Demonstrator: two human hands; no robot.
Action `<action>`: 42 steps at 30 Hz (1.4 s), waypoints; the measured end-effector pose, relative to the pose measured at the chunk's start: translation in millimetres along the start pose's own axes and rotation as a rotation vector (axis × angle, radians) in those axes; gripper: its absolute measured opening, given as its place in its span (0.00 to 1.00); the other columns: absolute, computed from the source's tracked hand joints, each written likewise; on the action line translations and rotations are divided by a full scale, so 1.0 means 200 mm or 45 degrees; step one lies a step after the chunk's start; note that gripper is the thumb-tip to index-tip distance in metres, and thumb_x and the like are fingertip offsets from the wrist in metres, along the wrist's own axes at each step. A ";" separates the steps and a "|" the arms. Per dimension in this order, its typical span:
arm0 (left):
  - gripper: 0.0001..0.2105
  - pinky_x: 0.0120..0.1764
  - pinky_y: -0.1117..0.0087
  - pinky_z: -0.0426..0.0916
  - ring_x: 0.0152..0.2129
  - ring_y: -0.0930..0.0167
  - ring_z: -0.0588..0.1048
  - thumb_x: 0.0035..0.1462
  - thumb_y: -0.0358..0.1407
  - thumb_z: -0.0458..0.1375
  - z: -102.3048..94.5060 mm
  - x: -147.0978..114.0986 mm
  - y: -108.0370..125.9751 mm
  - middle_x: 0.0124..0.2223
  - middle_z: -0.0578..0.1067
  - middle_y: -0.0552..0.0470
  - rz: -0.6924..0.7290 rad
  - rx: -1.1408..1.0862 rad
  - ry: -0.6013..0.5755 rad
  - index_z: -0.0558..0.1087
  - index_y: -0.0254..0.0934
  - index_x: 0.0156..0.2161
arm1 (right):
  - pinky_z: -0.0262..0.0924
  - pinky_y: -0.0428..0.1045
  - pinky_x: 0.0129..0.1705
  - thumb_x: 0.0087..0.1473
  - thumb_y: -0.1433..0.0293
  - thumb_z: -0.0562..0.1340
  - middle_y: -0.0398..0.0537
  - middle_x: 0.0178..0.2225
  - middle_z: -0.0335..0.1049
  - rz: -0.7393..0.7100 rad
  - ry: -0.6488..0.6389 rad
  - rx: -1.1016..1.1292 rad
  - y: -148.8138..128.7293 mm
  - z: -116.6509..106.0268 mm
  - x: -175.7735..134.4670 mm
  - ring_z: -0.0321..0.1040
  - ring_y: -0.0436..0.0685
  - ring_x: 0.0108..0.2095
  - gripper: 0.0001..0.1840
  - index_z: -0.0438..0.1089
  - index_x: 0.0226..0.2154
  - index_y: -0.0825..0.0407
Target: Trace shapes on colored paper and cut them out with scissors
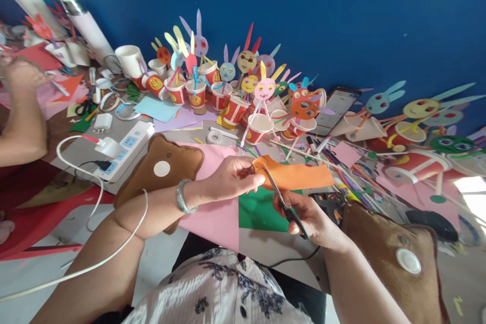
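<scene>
Between my two hands is a strip of orange paper [299, 176], raised above the table. My left hand [237, 178] pinches its left end between thumb and fingers. In my right hand [309, 215] is a pair of black-handled scissors [280, 193], its fingers closed round the handles. The blades lie across the orange paper near its left end, close to my left fingertips. Beneath the hands are a pink sheet [212, 207] and a green sheet [261, 207] of paper. A pale bangle [184, 197] circles my left wrist.
Red paper cups [195, 93] with paper rabbit faces line the blue wall. A white power strip [129, 149] and brown cushion [163, 157] lie left; another cushion [395, 253] lies right. A phone [336, 111] leans behind. A white cable crosses my left forearm. Another person's arm [23, 106] is far left.
</scene>
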State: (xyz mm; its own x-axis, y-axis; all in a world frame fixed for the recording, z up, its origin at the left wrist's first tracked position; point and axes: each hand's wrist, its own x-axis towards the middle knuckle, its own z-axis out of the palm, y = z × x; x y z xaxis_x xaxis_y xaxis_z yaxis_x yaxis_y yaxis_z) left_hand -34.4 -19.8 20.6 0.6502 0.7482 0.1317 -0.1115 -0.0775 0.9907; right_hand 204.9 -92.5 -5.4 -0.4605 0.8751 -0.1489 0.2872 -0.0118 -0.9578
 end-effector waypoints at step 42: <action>0.14 0.25 0.74 0.51 0.22 0.79 0.55 0.58 0.39 0.57 0.00 0.01 -0.03 0.25 0.57 0.59 -0.057 -0.034 -0.068 0.60 0.35 0.25 | 0.47 0.48 0.29 0.41 0.35 0.62 0.43 0.27 0.58 0.037 -0.051 -0.070 -0.06 0.00 0.01 0.51 0.51 0.28 0.36 0.64 0.25 0.53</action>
State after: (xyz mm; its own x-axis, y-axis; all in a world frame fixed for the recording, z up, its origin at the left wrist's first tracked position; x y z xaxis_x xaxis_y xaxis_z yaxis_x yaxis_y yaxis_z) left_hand -32.6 -18.9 14.2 0.6943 0.7140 0.0898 -0.1009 -0.0270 0.9945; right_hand 200.8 -91.4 6.7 -0.4844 0.8545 -0.1875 0.3460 -0.0097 -0.9382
